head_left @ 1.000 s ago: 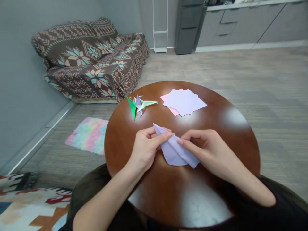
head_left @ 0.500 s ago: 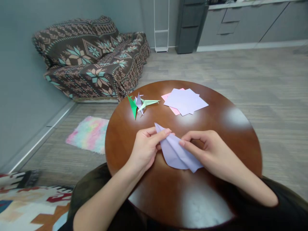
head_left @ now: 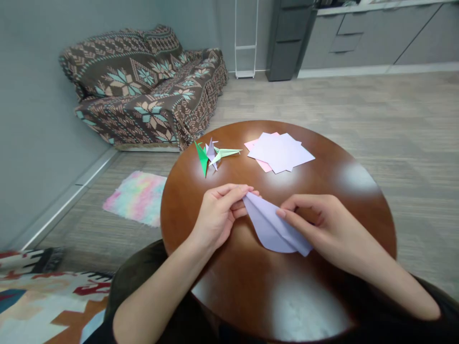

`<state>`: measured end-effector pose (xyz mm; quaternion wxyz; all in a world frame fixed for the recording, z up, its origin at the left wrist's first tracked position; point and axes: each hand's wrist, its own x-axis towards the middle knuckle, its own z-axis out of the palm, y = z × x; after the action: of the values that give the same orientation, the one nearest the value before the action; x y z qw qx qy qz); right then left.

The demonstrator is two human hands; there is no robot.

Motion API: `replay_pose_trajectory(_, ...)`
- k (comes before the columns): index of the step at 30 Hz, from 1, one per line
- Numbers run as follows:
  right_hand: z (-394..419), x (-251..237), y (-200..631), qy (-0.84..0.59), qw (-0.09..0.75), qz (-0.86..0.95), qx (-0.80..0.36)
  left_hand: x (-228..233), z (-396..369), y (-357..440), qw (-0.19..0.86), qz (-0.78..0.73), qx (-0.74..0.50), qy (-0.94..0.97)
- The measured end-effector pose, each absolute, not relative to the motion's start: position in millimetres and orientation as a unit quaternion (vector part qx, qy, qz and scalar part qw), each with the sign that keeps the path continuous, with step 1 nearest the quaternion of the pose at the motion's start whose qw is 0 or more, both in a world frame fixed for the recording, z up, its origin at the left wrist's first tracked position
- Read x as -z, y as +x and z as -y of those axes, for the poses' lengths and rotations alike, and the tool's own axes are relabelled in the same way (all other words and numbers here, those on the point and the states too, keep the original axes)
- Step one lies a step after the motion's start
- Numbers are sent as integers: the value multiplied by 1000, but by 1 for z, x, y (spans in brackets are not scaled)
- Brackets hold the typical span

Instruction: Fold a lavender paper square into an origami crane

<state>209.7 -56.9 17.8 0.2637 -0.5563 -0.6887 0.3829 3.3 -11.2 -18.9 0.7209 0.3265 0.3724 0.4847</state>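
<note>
A partly folded sheet of lavender origami paper (head_left: 274, 227) is held between my hands just above the round table. Its pointed upper left corner is pinched by the thumb and fingers of my left hand (head_left: 222, 210). My right hand (head_left: 315, 222) grips the paper's upper right side between thumb and forefinger. A crease runs slantwise down the paper, and its lower edge bows in a curve. Beyond my left hand lie several folded paper cranes: a green one (head_left: 201, 159), a lavender one (head_left: 211, 154) and a pale green one (head_left: 225, 153).
A fanned stack of lavender and pink paper sheets (head_left: 281, 152) lies at the back of the brown round table (head_left: 358, 210). Behind it, on the left, stands a sofa with a patterned cover (head_left: 143, 95). A fluffy pastel rug (head_left: 138, 198) lies on the floor.
My left hand has slid to the paper's tip, which no longer sticks out past the fingers. The paper and my right hand have shifted slightly right; the whole view has shifted a little too.
</note>
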Motion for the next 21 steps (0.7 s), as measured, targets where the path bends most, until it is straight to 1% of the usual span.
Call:
replay_pose_trajectory(6, 58, -21, 214, -559, 241, 712, -349, 18, 11, 3, 716, -353, -504, 329)
replay_pose_trajectory(13, 61, -25, 219, -555, 226, 748, -283, 18, 17, 4, 657, -373, -466, 461)
replay_pose_trajectory(16, 63, -25, 219, -553, 221, 764, -246, 17, 18, 5, 674, -359, -452, 461)
replay_pose_trajectory(21, 65, -27, 216, -532, 238, 778, -233, 16, 22, 5, 686, -324, -450, 470)
